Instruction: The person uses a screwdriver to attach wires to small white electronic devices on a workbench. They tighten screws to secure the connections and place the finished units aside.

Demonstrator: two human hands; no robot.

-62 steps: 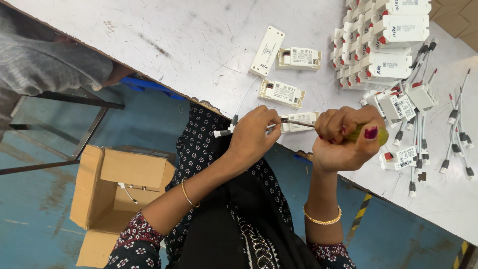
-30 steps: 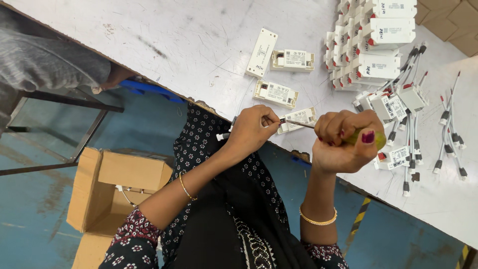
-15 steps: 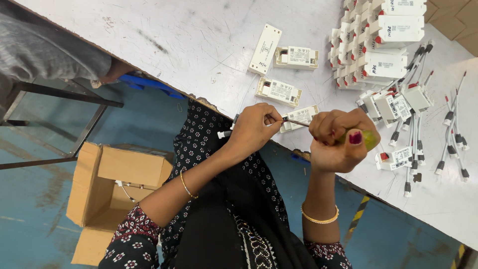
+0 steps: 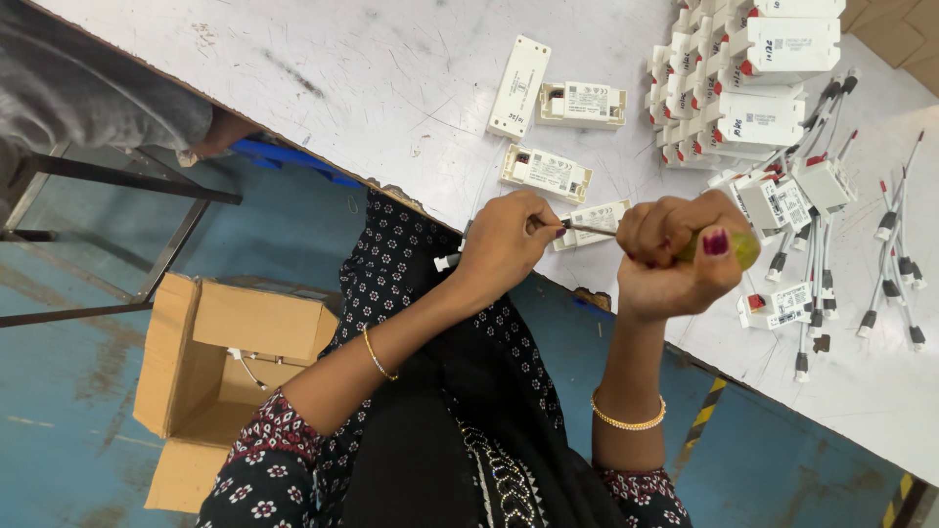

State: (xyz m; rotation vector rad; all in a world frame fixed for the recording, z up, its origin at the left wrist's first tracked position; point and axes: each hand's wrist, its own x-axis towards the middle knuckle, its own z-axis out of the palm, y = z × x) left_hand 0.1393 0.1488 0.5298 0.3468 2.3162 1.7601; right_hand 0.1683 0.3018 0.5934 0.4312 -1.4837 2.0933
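Right hand (image 4: 675, 259) wrapped tight around green-yellow screwdriver (image 4: 729, 244), grip pressed together on handle. Left hand (image 4: 504, 244) pinching small white part (image 4: 448, 261), held in air just above edge of surface (image 4: 323, 88). Better to keep shaft in line with the part, press gently, turn slowly. More white modules (image 4: 545, 172) lying beyond left grip, wired ones (image 4: 812, 186) beyond right grip.

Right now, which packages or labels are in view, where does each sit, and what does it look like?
Cardboard box: on the blue floor, left of the person; brown, flaps open.
Stacked white modules: table's upper right; rectangular, pale printed labels, red tabs.
Labelled module: mid-table, above the left hand; white, grey label.
Plain white cover: beside another labelled module; long, unlabelled.
No screens or signs.
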